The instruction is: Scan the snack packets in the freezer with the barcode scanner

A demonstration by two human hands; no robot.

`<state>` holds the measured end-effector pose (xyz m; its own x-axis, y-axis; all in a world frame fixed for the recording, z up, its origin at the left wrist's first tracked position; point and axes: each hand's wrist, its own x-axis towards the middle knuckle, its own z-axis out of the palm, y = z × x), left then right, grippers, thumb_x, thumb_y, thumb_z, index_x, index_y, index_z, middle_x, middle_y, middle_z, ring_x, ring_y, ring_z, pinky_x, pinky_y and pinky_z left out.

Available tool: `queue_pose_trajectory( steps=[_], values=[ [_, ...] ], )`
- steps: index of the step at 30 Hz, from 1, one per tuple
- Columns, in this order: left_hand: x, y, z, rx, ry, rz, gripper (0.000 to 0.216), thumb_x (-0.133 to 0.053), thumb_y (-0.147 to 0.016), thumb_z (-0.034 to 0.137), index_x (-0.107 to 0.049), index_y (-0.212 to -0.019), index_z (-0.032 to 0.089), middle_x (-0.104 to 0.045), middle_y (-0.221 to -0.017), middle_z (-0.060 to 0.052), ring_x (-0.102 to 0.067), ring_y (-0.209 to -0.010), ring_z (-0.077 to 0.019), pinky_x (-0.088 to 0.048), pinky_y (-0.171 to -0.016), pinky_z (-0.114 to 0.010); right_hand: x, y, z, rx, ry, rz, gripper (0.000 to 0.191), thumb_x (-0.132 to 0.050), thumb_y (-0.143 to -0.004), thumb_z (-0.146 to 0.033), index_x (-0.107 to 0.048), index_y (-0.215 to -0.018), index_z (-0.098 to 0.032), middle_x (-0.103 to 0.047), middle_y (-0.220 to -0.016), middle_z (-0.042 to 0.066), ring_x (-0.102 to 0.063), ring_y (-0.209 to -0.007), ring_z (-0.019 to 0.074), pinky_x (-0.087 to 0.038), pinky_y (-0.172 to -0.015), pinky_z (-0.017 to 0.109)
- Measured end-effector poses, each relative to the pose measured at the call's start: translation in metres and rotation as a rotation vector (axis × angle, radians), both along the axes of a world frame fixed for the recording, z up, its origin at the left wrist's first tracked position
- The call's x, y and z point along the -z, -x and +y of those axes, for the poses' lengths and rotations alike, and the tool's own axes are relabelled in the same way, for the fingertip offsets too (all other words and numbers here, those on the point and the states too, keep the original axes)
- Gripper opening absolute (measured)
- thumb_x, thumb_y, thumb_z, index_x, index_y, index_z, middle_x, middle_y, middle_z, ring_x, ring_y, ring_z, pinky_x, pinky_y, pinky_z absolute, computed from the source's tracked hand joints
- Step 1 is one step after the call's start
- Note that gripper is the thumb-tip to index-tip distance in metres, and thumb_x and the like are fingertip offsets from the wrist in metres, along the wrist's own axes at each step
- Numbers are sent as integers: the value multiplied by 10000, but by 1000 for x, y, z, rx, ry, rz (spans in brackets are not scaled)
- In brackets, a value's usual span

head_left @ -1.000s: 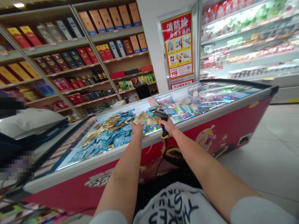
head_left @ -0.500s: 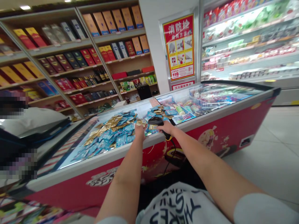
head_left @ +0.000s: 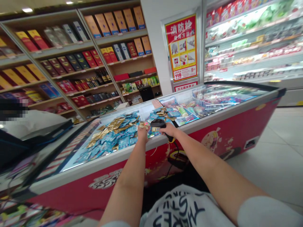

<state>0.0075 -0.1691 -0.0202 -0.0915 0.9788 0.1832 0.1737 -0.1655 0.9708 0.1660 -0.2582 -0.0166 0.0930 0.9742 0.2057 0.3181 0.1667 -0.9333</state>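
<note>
My left hand (head_left: 142, 134) is closed on a small cream-and-gold packet (head_left: 143, 125) over the front edge of the chest freezer. A pinkish-red spot of light shows on that packet. My right hand (head_left: 169, 129) grips a black barcode scanner (head_left: 158, 123), its head turned left toward the packet. Below the scanner head is another pale yellow packet (head_left: 155, 129); whether my right hand holds it I cannot tell. Blue packets (head_left: 118, 138) lie heaped on the freezer's glass to the left, with gold packets (head_left: 116, 124) among them.
The red chest freezer (head_left: 189, 143) spans the view, frozen goods showing under its glass at right. A cable (head_left: 176, 146) hangs from the scanner. At left is a person's white sleeve (head_left: 40, 121) beside dark equipment. Shelves of boxes (head_left: 90, 60) and a lit refrigerated display (head_left: 255, 47) stand behind.
A pinkish-red light now shows on the packet in my left hand. Both hands keep nearly the same place, and the view has shifted very slightly.
</note>
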Motion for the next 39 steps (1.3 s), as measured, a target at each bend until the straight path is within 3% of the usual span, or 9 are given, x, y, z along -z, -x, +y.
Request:
queue_pose_trajectory(
  steps=[2,6,12,23,39],
  values=[
    [0,0,1,-1,1,-33,435,-439,-862,25,-525,-1226,246,-639,-1224,-73,-658,-1036,-155,-581,-819,-308,-1,0,-1,2,2,4,155,-650,-683,-142,-664,-529,-142,-646,-510,41,-591,-512,152,-454,-544,251],
    [1,0,1,25,-3,-360,253,-502,-861,90,-576,-1065,220,-656,-1112,-44,-655,-998,-141,-563,-850,-318,-4,2,-3,1,22,7,140,-639,-691,-128,-658,-553,-135,-643,-516,32,-585,-515,138,-457,-552,236],
    [4,2,5,73,-38,-598,292,-513,-806,46,-572,-1026,227,-646,-1101,-33,-658,-979,-133,-547,-891,-336,-4,1,-3,-2,33,-48,123,-636,-705,-141,-674,-589,-125,-653,-544,40,-606,-550,148,-469,-573,238],
    [6,3,4,52,-131,-672,284,-471,-819,39,-518,-1018,236,-651,-1057,-15,-666,-981,-128,-539,-907,-376,0,-1,2,-30,28,-59,113,-640,-691,-179,-684,-598,-133,-679,-578,49,-627,-568,154,-488,-591,241],
    [3,1,2,53,-86,-665,280,-542,-773,29,-552,-992,202,-650,-1008,-41,-659,-954,-150,-523,-929,-393,-2,2,-2,-35,34,4,102,-650,-690,-151,-669,-592,-133,-669,-551,42,-598,-514,136,-478,-548,228]
  ],
)
